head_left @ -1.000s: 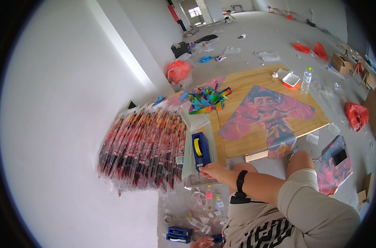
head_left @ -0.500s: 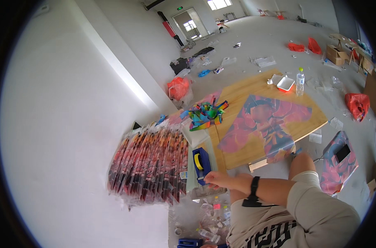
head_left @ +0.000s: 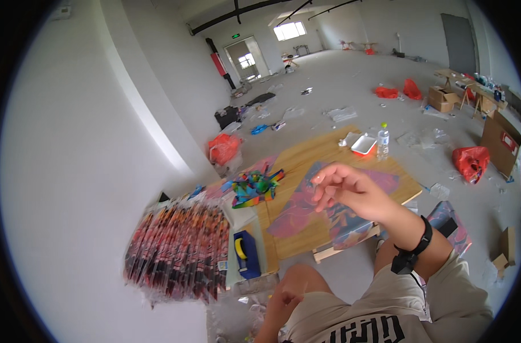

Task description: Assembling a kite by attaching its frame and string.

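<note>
My right hand (head_left: 352, 191) is raised above the printed pink and blue fabric sheet (head_left: 292, 214) on the wooden board. Its fingers are loosely bent and apart; a small glint shows at one fingertip, too small to name. Low by my thigh, my left hand (head_left: 284, 300) has its fingers curled together, with a faint translucent bit near them that I cannot make out. A blue tape dispenser (head_left: 248, 260) with a yellow core stands at the board's left side, apart from both hands. My right hand hides part of the fabric.
A row of wrapped red and black packages (head_left: 177, 248) lies at left by the wall. Rainbow ribbons (head_left: 257, 186), a white tray (head_left: 363, 144) and a bottle (head_left: 383, 143) are on the wooden board (head_left: 306, 150). Red bags (head_left: 471, 163) and cartons (head_left: 443, 99) sit on the littered floor.
My right hand has left the tape dispenser and risen to the right, over the fabric. My left hand has come up beside my thigh. The view has tilted up.
</note>
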`<state>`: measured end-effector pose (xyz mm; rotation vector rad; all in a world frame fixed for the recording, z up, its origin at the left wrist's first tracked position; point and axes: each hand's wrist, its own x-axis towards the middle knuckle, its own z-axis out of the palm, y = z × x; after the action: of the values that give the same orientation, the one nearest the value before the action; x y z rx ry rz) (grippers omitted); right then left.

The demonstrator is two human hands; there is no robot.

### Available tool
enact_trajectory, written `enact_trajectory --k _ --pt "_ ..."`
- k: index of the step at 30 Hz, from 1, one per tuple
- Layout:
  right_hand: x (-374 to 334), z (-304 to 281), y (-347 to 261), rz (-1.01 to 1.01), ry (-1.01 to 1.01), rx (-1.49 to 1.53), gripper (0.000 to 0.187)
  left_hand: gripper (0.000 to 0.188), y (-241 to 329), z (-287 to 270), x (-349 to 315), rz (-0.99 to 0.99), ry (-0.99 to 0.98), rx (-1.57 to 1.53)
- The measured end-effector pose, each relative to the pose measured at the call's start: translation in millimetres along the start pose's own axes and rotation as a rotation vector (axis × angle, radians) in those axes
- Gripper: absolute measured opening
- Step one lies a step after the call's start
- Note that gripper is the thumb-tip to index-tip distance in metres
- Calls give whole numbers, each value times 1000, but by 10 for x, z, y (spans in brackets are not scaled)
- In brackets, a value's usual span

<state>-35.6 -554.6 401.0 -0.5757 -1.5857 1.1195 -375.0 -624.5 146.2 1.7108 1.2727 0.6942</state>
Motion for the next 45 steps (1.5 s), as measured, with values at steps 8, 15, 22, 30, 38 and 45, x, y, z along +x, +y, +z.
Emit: enact_trajectory --k 8,15,22,30,38,45 --pt "-563 -231 -667 -42 -108 -252 49 44 903 112 760 572 2 719" --pt "-858 -285 -619 -26 -194 -484 49 39 2758 159 790 780 28 -216" --pt "-965 -302 -408 -78 -189 -444 48 22 2796 407 803 976 297 -88" --pt "-1170 -834 935 478 31 519 42 19 2827 476 808 922 308 -140" --pt "-1976 -407 1745 475 -184 589 55 16 2761 164 948 757 331 -353" --pt "-2114 -160 1953 551 -290 53 29 16 2840 -113 1072 757 464 -300"
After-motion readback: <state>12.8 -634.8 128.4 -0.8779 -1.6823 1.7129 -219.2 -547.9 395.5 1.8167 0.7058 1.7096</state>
